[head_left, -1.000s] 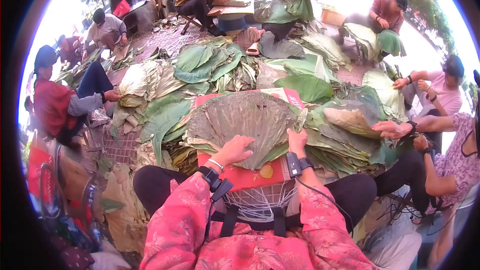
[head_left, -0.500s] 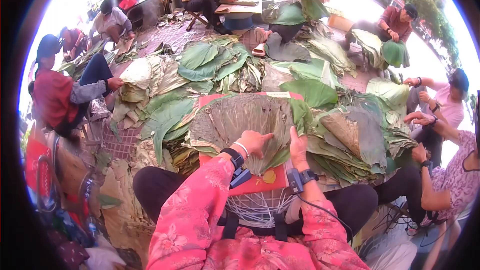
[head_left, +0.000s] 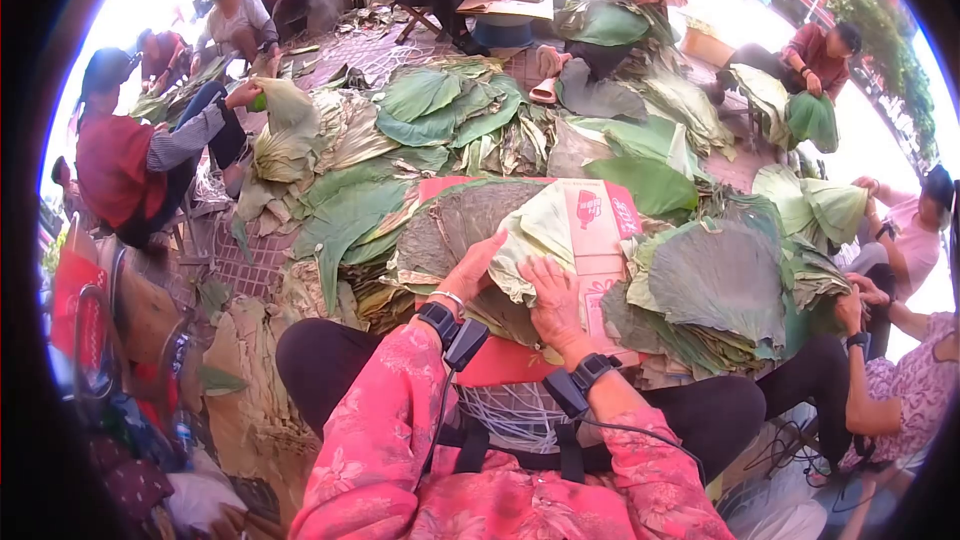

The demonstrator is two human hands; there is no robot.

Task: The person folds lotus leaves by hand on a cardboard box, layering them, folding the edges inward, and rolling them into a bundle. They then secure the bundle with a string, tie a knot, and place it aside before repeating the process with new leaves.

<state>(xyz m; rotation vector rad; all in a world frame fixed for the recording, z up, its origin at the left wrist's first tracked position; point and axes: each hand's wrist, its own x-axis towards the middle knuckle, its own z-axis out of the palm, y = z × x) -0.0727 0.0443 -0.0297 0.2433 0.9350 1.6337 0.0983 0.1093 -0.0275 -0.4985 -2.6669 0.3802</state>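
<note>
A large dried lotus leaf [head_left: 455, 230] lies across a red and pink cardboard box [head_left: 597, 240] in front of my knees. Its right part is folded over toward the left, showing a pale yellowish-green underside [head_left: 540, 232]. My right hand [head_left: 553, 308] rests flat on this folded part, fingers spread. Just left of it, my left hand [head_left: 474, 268] touches the leaf with fingers stretched out along the fold's left edge. Both wrists carry bands with black devices and cables.
Lotus leaf stacks surround the box, including a grey-green pile [head_left: 715, 275] at right and green leaves [head_left: 435, 105] beyond. Several people sit around handling leaves. White straps [head_left: 510, 415] lie below the box, flattened cardboard [head_left: 250, 380] at left.
The leaf's right side has been folded over leftward, uncovering the printed box. My right hand has moved left onto the fold, and my left hand no longer points but lies beside it.
</note>
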